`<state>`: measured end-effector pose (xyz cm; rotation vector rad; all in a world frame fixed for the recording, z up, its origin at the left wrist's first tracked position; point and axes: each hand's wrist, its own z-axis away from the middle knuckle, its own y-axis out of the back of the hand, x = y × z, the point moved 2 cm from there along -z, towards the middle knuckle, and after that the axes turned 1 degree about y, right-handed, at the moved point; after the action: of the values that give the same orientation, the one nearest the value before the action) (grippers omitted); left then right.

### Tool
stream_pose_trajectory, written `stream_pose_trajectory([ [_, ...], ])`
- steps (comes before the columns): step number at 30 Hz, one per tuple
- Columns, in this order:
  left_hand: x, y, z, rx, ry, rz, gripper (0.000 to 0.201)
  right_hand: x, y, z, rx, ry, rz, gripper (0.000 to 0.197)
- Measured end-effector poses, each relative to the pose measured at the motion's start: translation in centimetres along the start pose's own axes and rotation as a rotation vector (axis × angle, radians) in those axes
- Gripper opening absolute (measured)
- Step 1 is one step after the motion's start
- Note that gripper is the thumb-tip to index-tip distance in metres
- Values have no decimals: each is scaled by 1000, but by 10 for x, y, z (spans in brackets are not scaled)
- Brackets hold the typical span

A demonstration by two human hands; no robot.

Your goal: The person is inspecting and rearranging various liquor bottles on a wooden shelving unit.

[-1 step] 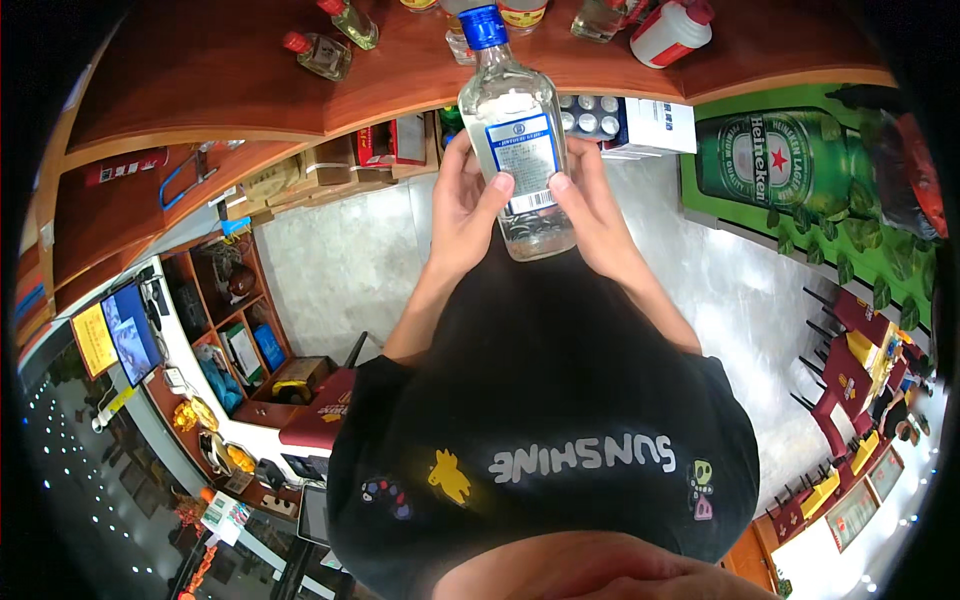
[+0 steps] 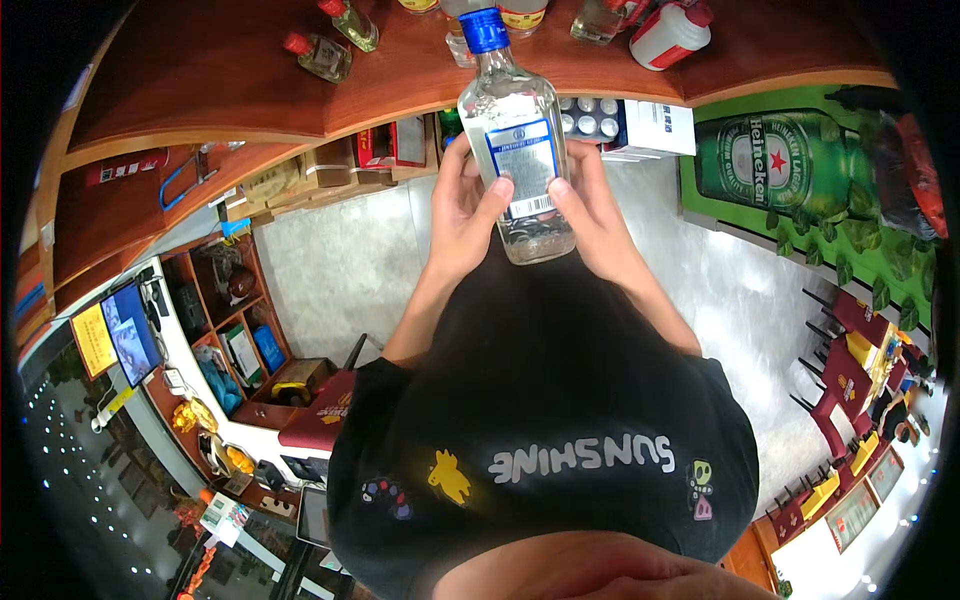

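Observation:
A clear glass liquor bottle (image 2: 516,105) with a blue screw cap stands tilted in front of my chest, its cap pointing away from me. My left hand (image 2: 468,205) grips its left side and my right hand (image 2: 590,200) its right side. Both thumbs press on the white, blue-bordered label (image 2: 523,158), which faces me. The other fingers curl behind the glass and are mostly hidden. Clear liquid seems to be inside; its level is hard to make out.
Ahead, a wooden shelf (image 2: 400,95) carries small red-capped bottles (image 2: 326,57) and a white jug (image 2: 672,38). Below it are boxes and a pack of cans (image 2: 590,118). A green bottle poster (image 2: 775,165) hangs at right. A counter with a monitor (image 2: 130,335) stands left; chairs (image 2: 835,395) are far right.

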<state>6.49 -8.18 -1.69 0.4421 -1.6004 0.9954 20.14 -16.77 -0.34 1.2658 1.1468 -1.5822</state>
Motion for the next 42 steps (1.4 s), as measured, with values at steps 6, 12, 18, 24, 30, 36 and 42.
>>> stream_pose_trajectory([
  [6, 12, 6, -1, -63, -28, -57, 70, -3, 8, -2, -84, 122, 93, 47],
  [12, 40, -12, -13, -75, -129, -186, 81, -44, 15, -7, -101, 160, 146, 57],
  [18, 150, -63, -33, -192, -644, -949, 88, -130, 31, -7, -169, 318, 131, 75],
  [24, 244, -123, -41, -170, -1257, -852, 76, -237, 24, -9, -155, 812, 120, 68],
  [30, 307, -153, -99, -212, -1235, -701, 49, -322, 10, -57, 188, 1131, 397, 56],
  [36, 313, -142, -153, -70, -1192, -861, 49, -331, 9, -111, 408, 1161, 622, 57],
  [42, 316, -138, -159, -4, -1040, -945, 60, -323, -1, -132, 492, 1137, 754, 54],
])
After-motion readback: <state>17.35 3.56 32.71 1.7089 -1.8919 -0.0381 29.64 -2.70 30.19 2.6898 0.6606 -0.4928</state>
